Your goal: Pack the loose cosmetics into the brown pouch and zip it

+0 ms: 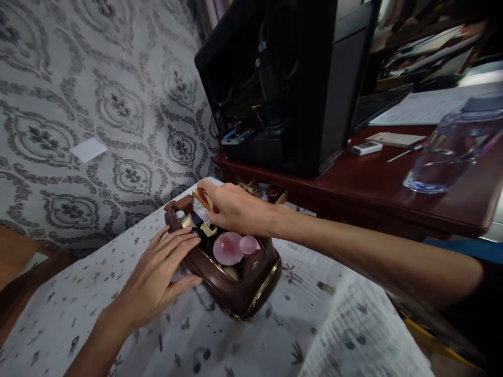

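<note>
Brown leather pouch (236, 293) sits unzipped near the middle of a white patterned cloth (78, 324), its mouth gaping upward and crowded with small cosmetics. Starting at the left, the left hand (157, 277) lies flat against the pouch's near-left wall, fingers loosely spread and open, with the fingertips touching the rim beside a small gold-capped item (188, 221); it grips nothing and serves as a brace. That brace seems worth keeping firm, since the pouch is soft and would likely tip or slide if the other hand pushed against it. Inside the opening, toward the middle, lie two pink rounded pieces (231, 247), one large and one smaller, touching each other. Above the pouch's far edge the right hand (236, 209) pinches a small rectangular case (202, 207) with a glittery silver face and a brown top, fingers closed on it, held tilted just over the crowded mouth. A steady pinch and a slow, straight path look sensible, because the neighbouring items stand close enough to be knocked. Farther right, a dark red desk (373, 193) carries a black computer case (291, 78) and a clear plastic bottle (451, 152), well apart from both hands.
</note>
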A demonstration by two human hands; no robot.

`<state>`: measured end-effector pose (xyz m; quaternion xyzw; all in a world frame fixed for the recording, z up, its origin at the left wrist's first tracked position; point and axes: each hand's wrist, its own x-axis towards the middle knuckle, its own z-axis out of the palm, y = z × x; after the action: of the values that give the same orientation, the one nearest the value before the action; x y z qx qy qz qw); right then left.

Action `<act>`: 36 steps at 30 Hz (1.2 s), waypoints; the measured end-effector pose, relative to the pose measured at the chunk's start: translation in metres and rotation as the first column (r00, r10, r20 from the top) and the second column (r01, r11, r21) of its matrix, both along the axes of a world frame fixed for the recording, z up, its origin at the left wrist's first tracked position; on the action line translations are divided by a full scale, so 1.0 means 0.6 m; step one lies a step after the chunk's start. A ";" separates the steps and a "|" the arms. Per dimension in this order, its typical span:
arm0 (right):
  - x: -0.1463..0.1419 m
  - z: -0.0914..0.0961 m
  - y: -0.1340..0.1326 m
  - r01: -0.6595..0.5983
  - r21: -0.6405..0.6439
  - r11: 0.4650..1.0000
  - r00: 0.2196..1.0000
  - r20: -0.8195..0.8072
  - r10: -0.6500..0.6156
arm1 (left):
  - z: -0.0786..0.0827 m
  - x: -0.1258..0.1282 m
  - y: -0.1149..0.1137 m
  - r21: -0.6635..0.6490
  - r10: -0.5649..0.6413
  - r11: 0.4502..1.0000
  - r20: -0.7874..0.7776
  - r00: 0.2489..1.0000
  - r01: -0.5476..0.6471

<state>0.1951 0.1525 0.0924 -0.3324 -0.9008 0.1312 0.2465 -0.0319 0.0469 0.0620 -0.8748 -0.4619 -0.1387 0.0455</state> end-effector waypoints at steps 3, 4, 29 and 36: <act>-0.013 -0.003 0.001 -0.005 0.009 1.000 0.994 0.113 0.004 | -0.007 -0.004 -0.005 0.013 0.004 1.000 0.003 1.000 -0.005; -0.017 -0.005 0.002 -0.015 0.012 1.000 0.991 0.135 0.013 | -0.010 -0.005 -0.007 0.020 0.007 1.000 0.006 1.000 -0.007; -0.052 -0.025 0.004 -0.016 0.094 0.995 0.965 0.261 -0.009 | -0.029 0.003 -0.018 0.030 0.036 0.999 0.074 0.997 -0.038; -0.048 -0.023 0.006 0.027 0.170 0.985 0.945 0.318 -0.081 | -0.026 0.007 -0.022 0.019 0.056 0.998 0.083 0.995 -0.058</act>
<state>0.1663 0.1560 0.0787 -0.3527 -0.9273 -0.0060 0.1250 -0.0275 0.0339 0.0466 -0.8543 -0.4866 -0.1784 0.0399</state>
